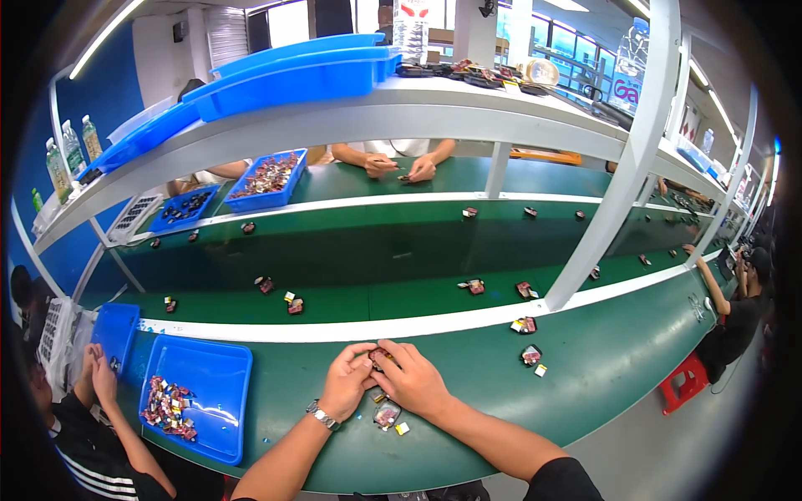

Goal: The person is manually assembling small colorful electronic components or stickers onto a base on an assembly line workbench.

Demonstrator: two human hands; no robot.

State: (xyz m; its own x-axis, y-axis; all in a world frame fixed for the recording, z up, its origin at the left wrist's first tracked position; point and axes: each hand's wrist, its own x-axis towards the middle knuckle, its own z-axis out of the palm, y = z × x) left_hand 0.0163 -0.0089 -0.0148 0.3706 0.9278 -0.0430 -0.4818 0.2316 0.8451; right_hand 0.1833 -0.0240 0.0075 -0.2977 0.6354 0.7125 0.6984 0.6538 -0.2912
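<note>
At the near side of the green work surface, my left hand and my right hand meet around a small dark and reddish electronic part. Fingers of both hands are closed on it and cover most of it. A watch with a metal band is on my left wrist. Just below my hands lies a similar part with a small yellow-and-white tab beside it. Two more such parts, one the dark-cased part, rest to the right of my hands.
A blue tray with a heap of small parts stands to my left. Beyond a white rail, a dark green belt carries scattered parts. A slanted white post rises at right. Co-workers sit left, right and opposite.
</note>
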